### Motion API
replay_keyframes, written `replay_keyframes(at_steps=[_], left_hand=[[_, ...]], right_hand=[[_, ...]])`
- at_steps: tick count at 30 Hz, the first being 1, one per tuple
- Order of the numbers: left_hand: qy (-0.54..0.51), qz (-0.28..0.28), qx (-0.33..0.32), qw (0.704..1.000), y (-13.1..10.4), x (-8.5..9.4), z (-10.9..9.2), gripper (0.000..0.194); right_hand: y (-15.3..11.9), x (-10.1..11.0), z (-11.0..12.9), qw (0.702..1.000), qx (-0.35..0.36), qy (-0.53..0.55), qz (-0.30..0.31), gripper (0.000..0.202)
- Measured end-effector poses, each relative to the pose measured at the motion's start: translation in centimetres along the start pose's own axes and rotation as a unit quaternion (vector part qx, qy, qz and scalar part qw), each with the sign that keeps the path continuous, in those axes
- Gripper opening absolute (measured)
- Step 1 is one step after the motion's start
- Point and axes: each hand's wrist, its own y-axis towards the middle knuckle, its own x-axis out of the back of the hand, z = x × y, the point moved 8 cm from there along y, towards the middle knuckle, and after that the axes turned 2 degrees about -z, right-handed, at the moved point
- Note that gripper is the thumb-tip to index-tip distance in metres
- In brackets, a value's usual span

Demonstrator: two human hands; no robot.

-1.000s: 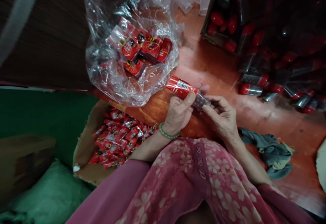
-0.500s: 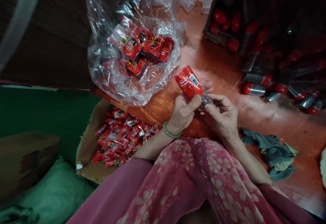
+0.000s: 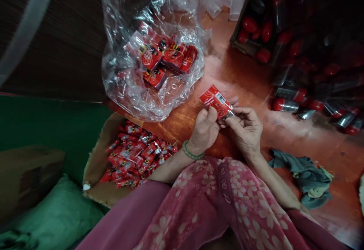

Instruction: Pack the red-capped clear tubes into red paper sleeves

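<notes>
A small red printed packet with a white barcode patch is held between both hands, above the orange tabletop. My left hand, with a green bead bracelet at the wrist, grips the packet's left lower edge, thumb in front and fingers mostly behind. At the packet's lower right end, my right hand pinches it between thumb and bent fingers. Little of that end shows past the right thumb. Left of my arm, a cardboard box holds a heap of similar red packets.
A clear plastic bag with bundled red packets lies ahead to the left. Red-capped clear tubes lie at the right by a dark box. Frosted plastic cups stand behind. A grey-green cloth rests near my right forearm.
The packet sits lower and more tilted between my hands. Its clear lower end, visible before, is now mostly hidden at my right fingers. The whole view has shifted slightly.
</notes>
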Motion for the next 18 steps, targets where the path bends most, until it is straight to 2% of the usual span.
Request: replay_keyframes(at_steps=[2,4,10,15,18], left_hand=[[-0.002,-0.032,-0.013,0.999,0.1,0.6,-0.4,0.061],[0.002,-0.041,-0.002,0.999,-0.1,0.8,0.0,0.056],[0.008,-0.001,0.017,1.000,-0.9,0.1,1.3,0.048],[0.040,0.023,0.006,0.999,-1.6,0.4,1.0,0.047],[0.075,0.024,-0.012,0.997,-2.9,1.4,-0.7,0.040]], right_hand=[[-0.1,-0.2,-0.4,1.000,-0.013,-0.006,0.014,0.029],[-0.2,-0.1,-0.9,0.999,-0.026,-0.014,0.020,0.032],[-0.2,1.1,-2.1,0.999,-0.028,-0.027,0.006,0.049],[-0.1,0.8,-1.8,0.998,0.010,-0.056,0.020,0.050],[-1.0,-0.5,-0.6,0.992,0.018,-0.068,0.101,0.043]])
